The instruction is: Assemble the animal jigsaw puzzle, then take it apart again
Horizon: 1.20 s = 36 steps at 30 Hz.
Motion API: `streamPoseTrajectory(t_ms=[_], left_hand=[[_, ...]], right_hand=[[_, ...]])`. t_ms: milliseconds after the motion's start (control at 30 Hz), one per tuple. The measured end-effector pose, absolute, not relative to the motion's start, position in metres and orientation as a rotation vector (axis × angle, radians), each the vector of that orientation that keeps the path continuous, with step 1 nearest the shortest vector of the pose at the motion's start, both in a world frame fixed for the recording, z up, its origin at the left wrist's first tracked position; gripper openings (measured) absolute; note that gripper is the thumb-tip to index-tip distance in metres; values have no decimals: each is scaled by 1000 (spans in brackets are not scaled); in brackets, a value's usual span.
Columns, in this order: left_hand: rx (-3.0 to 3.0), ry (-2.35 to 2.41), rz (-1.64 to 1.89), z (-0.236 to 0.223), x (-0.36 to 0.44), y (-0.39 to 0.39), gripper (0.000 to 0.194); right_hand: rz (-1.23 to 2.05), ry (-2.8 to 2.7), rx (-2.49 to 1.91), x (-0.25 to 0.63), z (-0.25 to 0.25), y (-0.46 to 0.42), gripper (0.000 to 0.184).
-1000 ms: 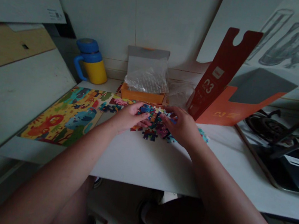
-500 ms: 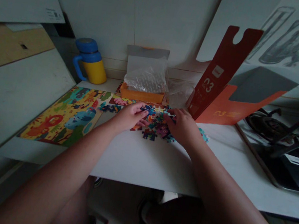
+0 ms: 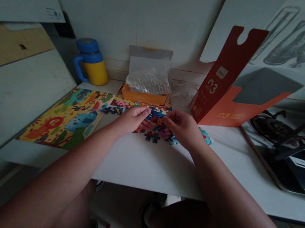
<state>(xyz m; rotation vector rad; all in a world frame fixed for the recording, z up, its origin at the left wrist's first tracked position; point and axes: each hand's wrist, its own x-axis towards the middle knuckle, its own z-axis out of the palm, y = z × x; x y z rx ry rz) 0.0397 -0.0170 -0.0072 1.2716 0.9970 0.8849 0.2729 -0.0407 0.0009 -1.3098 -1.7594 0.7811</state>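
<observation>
A heap of colourful jigsaw pieces (image 3: 158, 129) lies in the middle of the white table (image 3: 150, 163). My left hand (image 3: 130, 118) and my right hand (image 3: 183, 126) are both over the heap, fingers pinched toward each other. Between them they hold joined blue puzzle pieces (image 3: 156, 113) just above the pile. A loose dark piece (image 3: 151, 136) lies at the near edge of the heap. To the left lies a colourful puzzle picture sheet (image 3: 68, 117).
An orange box with a plastic bag (image 3: 148, 78) stands behind the heap. A blue and yellow mug (image 3: 91, 62) is at the back left. An opened red-orange carton (image 3: 230, 80) stands at the right. A gas stove (image 3: 287, 143) is at the far right.
Both hands have drawn closer together over the heap, the right hand sliding left, and the blue pieces are now pinched between them.
</observation>
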Motion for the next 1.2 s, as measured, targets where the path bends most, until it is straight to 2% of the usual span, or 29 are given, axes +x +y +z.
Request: streamPoseTrajectory(t_ms=[133,433,667,733,800,933,1000,1067,1200], left_hand=[[1306,1096,959,-4,36,-14,20],[1430,1318,1193,9,6,-4,28],[1359,1345,1374,13,-9,5,31],[1437,1383,1257,14,-10,2,37],[1601,1354,980,16,-11,-4,39],[1864,992,141,23,-8,-22,27],[1859,841,-82,24,-4,-28,21],[1877,809,-120,24,-1,-31,22],[1923,980,48,22,3,-29,31]], right_hand=[[832,-1569,-1355,279,4,-38,33],[314,-1822,-1816,292,16,-37,16],[238,-1817,-1920,300,21,-37,21],[158,-1806,-1986,301,24,-39,24],[84,-1839,-2065,302,26,-42,25],[32,-1920,-2088,300,23,-43,28],[31,-1975,-1970,299,19,-41,28],[56,-2072,-1793,295,16,-39,25],[158,-2263,-1527,286,11,-39,20]])
